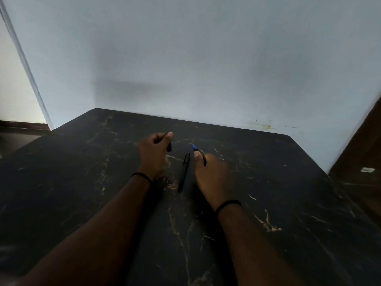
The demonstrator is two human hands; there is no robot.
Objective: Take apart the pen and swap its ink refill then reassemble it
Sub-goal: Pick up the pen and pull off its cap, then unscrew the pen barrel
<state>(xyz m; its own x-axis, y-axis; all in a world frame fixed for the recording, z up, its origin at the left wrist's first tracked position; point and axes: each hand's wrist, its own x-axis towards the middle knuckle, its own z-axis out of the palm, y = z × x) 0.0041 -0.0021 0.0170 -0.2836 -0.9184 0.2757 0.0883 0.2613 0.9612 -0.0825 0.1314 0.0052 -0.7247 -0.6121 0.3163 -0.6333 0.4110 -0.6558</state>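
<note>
A black pen part with a clip (pixel 184 172) lies on the dark marble table (pixel 103 182) between my two hands. My left hand (pixel 153 153) hovers left of it, fingers curled, pinching a small dark pen piece (pixel 169 146) that pokes out below the thumb. My right hand (pixel 212 174) sits right of the clipped part and grips a thin pen piece with a blue tip (pixel 194 147) pointing away from me; a dark end shows beside the fingers. Most of both held pieces is hidden by the fingers.
The table's far edge meets a pale wall (pixel 185 58). A dark wooden surface (pixel 360 157) stands at the right, and a doorway gap (pixel 16 89) opens at the far left. Black bands circle both wrists.
</note>
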